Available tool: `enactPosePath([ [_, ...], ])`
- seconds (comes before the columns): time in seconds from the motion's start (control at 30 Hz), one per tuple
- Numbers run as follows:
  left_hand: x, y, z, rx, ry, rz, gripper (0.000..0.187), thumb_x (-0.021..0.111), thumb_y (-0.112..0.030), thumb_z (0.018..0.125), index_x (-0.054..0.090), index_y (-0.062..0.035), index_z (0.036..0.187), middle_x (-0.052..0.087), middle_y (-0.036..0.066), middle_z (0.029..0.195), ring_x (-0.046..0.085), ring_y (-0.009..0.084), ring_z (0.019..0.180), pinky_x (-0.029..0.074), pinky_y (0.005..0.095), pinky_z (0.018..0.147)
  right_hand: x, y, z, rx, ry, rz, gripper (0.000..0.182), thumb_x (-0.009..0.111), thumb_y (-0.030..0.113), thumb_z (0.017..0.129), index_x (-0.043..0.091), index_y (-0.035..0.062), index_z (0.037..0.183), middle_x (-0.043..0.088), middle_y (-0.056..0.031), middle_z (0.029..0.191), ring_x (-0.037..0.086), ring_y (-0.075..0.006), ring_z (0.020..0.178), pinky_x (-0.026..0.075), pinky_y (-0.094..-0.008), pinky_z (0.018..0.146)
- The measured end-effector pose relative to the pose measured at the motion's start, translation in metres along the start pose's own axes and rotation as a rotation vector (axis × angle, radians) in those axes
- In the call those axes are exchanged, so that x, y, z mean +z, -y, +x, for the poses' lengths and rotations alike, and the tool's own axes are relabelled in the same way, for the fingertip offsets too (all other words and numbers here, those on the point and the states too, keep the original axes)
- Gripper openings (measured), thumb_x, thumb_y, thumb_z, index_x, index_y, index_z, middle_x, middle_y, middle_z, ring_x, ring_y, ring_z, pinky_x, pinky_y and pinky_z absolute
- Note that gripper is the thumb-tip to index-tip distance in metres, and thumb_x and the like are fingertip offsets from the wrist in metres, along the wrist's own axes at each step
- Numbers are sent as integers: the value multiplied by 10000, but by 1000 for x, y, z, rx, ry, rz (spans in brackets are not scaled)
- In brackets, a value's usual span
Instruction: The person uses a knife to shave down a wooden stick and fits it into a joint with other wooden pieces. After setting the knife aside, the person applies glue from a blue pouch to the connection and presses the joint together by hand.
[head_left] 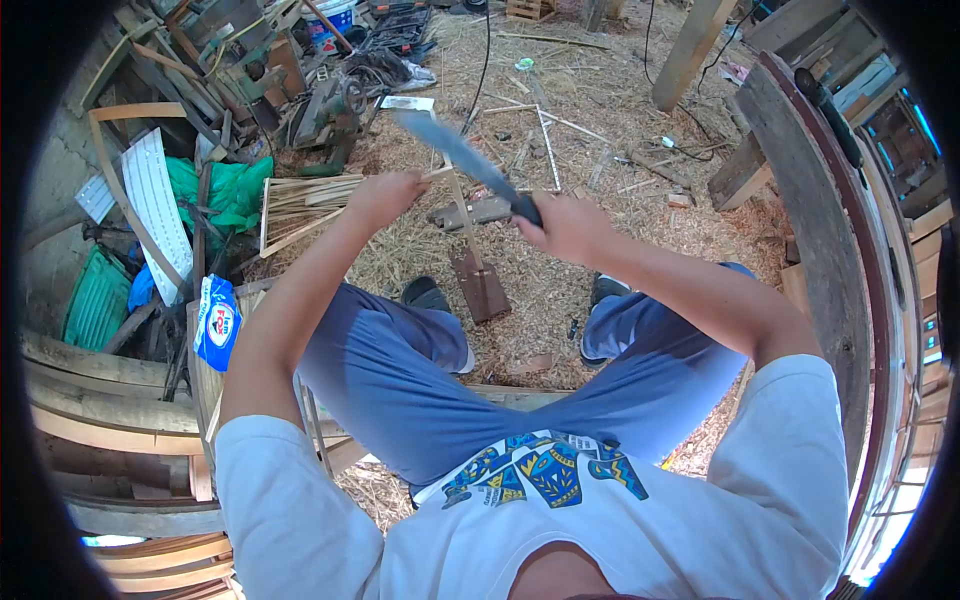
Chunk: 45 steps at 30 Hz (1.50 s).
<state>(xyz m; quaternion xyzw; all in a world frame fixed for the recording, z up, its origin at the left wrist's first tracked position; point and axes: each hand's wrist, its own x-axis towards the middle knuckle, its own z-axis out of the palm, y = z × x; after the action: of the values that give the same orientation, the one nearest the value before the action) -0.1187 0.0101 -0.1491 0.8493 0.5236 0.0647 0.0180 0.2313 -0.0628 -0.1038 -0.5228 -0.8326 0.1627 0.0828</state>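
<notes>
My right hand [568,228] is closed round the black handle of a large knife [462,156]. Its long blade, slightly blurred, points up and to the left. Fingers of my left hand [385,198] pinch a thin wooden strip [439,173], whose short end sticks out toward the blade. Just below the blade, another narrow strip [466,222] runs down to a brown wooden block [482,288] on the ground between my feet. A rough piece of wood [488,211] lies behind that strip.
A bundle of thin strips [305,205] lies left of my left hand. A blue-and-white packet [217,322] sits beside my left arm. Wood shavings [600,90] cover the ground. A heavy plank [810,200] runs along the right; a post [692,55] stands farther back.
</notes>
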Motion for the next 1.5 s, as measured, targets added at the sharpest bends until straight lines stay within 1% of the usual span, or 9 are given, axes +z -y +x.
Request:
enactPosePath([
  [0.47, -6, -2, -2, 0, 25, 51, 366, 544, -400, 1086, 592, -38, 1066, 736, 234, 901, 715, 470, 868, 541, 605, 751, 8, -4, 4, -71, 65, -12, 473, 589, 521, 1020, 640, 63, 1128, 756, -194, 865, 747, -427, 835, 591, -547, 741],
  [0.67, -5, -6, -4, 28, 35, 54, 362, 537, -392, 1090, 580, -32, 1081, 732, 246, 885, 716, 477, 864, 540, 609, 748, -26, 19, 1, 62, -49, 58, 481, 586, 530, 1014, 662, 72, 1142, 766, -188, 952, 749, -423, 900, 587, -557, 789],
  [0.77, -5, -5, -4, 36, 8, 60, 369, 534, -396, 1091, 576, -30, 1077, 731, 248, 880, 716, 477, 865, 541, 608, 743, -10, 2, -1, -29, 133, -91, 511, 578, 547, 1027, 662, 50, 1112, 760, -203, 913, 746, -434, 872, 585, -552, 770],
  [1.0, -12, -12, -3, -9, 81, 51, 375, 528, -407, 1092, 571, -36, 1064, 733, 260, 892, 718, 479, 858, 548, 608, 733, -21, 13, 2, 75, -77, 62, 478, 588, 552, 1018, 672, 94, 1125, 752, -176, 889, 742, -406, 861, 566, -562, 755],
  [1.1, -9, -8, -4, -3, 48, 55, 370, 530, -407, 1090, 581, -42, 1058, 738, 258, 912, 720, 477, 853, 551, 607, 725, -13, 3, -5, -57, 77, -35, 510, 580, 542, 1031, 665, 44, 1110, 751, -223, 885, 739, -444, 844, 583, -556, 757],
  [1.2, -11, -9, -3, 0, 64, 73, 358, 536, -395, 1087, 600, -43, 1084, 739, 256, 918, 721, 474, 866, 551, 603, 739, -19, 8, 5, 22, 156, -9, 505, 584, 540, 1027, 652, 54, 1150, 752, -221, 886, 739, -444, 838, 584, -556, 753],
  [1.33, -10, -13, -5, 7, 73, 12, 341, 544, -374, 1081, 622, -44, 1116, 741, 252, 929, 717, 475, 896, 548, 600, 773, -24, 15, -1, 48, -48, 48, 493, 584, 555, 1021, 671, 82, 1134, 755, -182, 898, 744, -395, 866, 574, -539, 755],
  [1.43, -14, -13, -2, -29, 81, 29, 335, 546, -366, 1079, 629, -43, 1114, 741, 250, 938, 716, 473, 909, 546, 599, 785, -4, -1, -8, -77, 43, -63, 480, 597, 538, 1019, 666, 75, 1122, 749, -184, 866, 742, -397, 842, 573, -536, 758],
  [1.5, -12, -11, -2, -69, 96, 43, 337, 546, -366, 1080, 628, -40, 1100, 741, 247, 943, 715, 472, 909, 543, 601, 782, -10, 3, 0, 2, 94, 9, 481, 593, 542, 1018, 665, 79, 1130, 752, -183, 879, 742, -397, 865, 569, -541, 793],
])
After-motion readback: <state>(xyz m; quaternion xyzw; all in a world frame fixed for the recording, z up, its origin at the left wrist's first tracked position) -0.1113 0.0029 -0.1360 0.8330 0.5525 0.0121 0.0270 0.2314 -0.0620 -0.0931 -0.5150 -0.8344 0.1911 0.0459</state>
